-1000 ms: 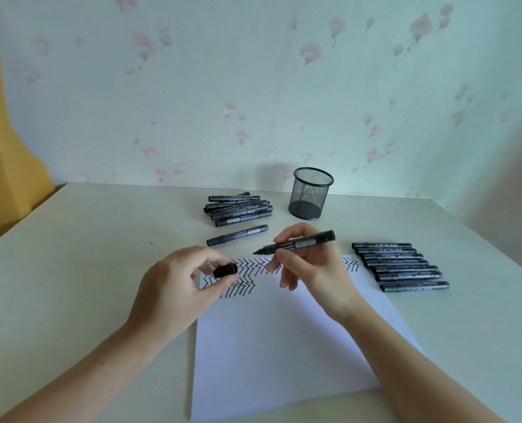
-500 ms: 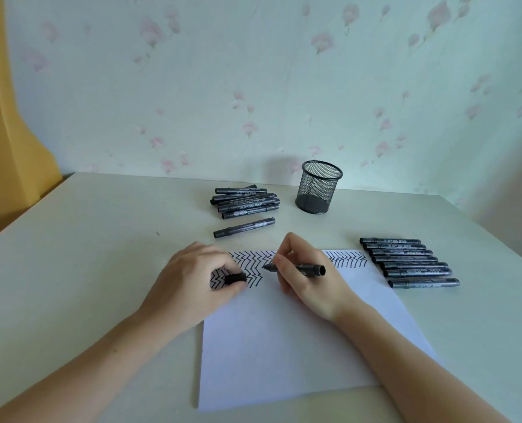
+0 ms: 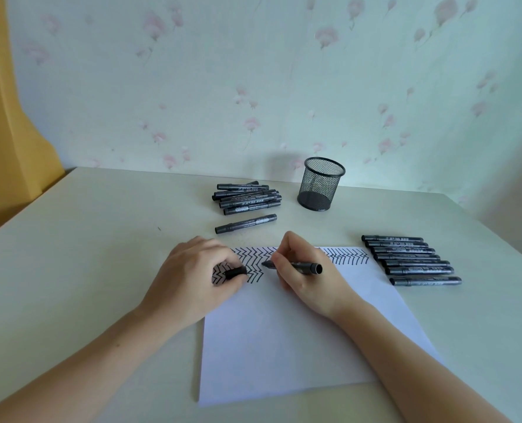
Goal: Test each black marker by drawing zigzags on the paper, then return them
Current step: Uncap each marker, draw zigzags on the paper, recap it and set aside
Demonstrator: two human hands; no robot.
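Observation:
A white sheet of paper lies on the table with rows of black zigzags along its far edge. My right hand grips an uncapped black marker, its tip pointing left and touching the paper beside the zigzags. My left hand rests on the paper's left corner and pinches the marker's black cap. A pile of black markers lies at the back, with a single marker in front of it. A neat row of several markers lies right of the paper.
A black mesh pen cup stands at the back near the wall, right of the pile. A yellow curtain hangs at the far left. The pale table stretches out on both sides of the paper.
My right hand lowered the marker from above the paper until its tip touches the sheet. My left hand came down with the cap onto the paper's left corner.

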